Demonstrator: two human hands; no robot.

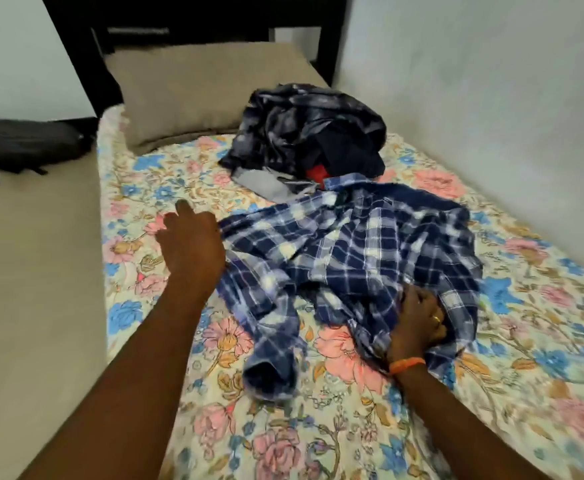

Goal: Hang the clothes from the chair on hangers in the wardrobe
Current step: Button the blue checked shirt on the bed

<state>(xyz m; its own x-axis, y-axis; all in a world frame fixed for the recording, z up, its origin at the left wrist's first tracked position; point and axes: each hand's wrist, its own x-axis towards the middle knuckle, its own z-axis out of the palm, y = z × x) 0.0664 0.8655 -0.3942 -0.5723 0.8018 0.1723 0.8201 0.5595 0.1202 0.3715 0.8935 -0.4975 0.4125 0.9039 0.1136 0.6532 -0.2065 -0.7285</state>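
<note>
Plainly the bed (318, 427) with its flowered sheet carries everything, and no hanger or wardrobe is in view, so the crumpled plaid shirt (353, 251) may be lifted twisted, a sleeve dragging the dark clothes pile (304, 133) behind it off the mattress; the shirt, blue and white checked, lies bunched mid-bed, one sleeve trailing toward the near edge. The right hand (418, 320) grasps its lower folds with curled fingers; the left hand (190, 244) hovers at its left edge, fingers released and blurred.
</note>
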